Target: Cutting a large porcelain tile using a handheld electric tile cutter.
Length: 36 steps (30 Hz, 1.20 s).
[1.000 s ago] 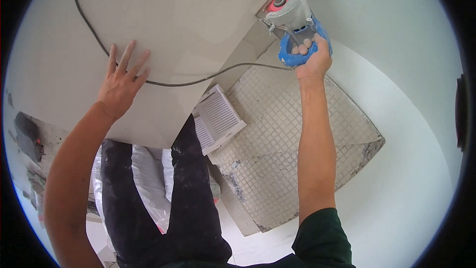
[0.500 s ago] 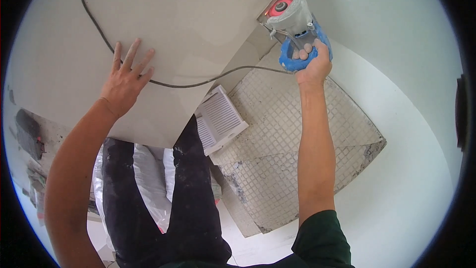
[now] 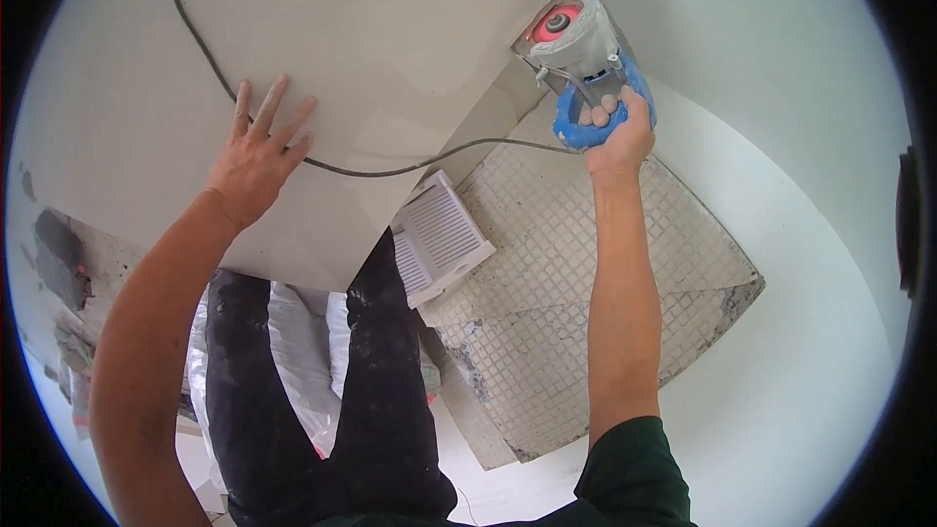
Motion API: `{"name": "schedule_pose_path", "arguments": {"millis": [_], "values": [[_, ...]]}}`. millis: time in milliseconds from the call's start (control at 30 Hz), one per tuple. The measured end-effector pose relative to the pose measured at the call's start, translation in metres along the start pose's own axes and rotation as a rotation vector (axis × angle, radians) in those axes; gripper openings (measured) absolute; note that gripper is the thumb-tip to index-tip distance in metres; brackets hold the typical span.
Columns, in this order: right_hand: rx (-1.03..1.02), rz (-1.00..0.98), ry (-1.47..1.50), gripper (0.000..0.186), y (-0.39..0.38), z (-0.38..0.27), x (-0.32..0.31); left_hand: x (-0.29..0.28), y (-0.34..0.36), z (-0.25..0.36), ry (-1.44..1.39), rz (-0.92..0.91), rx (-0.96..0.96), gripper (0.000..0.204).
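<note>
My left hand (image 3: 261, 154) lies flat with fingers spread on a large beige board (image 3: 381, 49), touching the dark cable (image 3: 378, 172) that snakes across it. My right hand (image 3: 617, 137) is closed around the blue loop handle (image 3: 571, 129) of a handheld power tool (image 3: 583, 42). The tool has a pale, dusty body, a pink-red disc (image 3: 547, 27) and a metal base plate, which sits at the board's diagonal right edge. Its underside is hidden from me.
Large tiles (image 3: 566, 244) with gridded backs lie below, beside a white slatted panel (image 3: 439, 224). Plastic-wrapped bags (image 3: 303, 351) lie around my dark-trousered legs. A pale wall (image 3: 752, 20) rises at the right, with dusty grey objects (image 3: 59, 259) at the far left.
The tool and my right hand have moved slightly down and right along the board's edge. My left hand and the cable appear shifted a little to the right.
</note>
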State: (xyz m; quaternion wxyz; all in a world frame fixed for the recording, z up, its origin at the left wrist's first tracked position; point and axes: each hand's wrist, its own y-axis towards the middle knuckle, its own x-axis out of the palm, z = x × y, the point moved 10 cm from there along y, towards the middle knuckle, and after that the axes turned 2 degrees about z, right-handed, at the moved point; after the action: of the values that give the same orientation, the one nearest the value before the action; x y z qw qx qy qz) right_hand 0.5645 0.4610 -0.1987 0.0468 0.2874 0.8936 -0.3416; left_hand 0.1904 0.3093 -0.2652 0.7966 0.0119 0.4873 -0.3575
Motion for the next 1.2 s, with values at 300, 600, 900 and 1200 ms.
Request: {"name": "schedule_pose_path", "arguments": {"millis": [300, 600, 900, 1200], "values": [[0.018, 0.024, 0.033, 0.01, 0.001, 0.002, -0.004, -0.001, 0.008, 0.0, 0.011, 0.0, 0.012, 0.042], [0.014, -0.004, 0.044, 0.011, 0.005, 0.007, -0.008, -0.001, 0.01, 0.0, 0.057, -0.073, 0.006, 0.04], [-0.009, 0.001, 0.056, 0.011, 0.008, 0.004, -0.008, 0.003, 0.005, 0.005, 0.015, -0.033, 0.004, 0.044], [0.028, -0.018, 0.068, 0.011, 0.008, 0.007, -0.009, 0.006, 0.011, 0.001, 0.028, -0.055, 0.014, 0.045]]}}
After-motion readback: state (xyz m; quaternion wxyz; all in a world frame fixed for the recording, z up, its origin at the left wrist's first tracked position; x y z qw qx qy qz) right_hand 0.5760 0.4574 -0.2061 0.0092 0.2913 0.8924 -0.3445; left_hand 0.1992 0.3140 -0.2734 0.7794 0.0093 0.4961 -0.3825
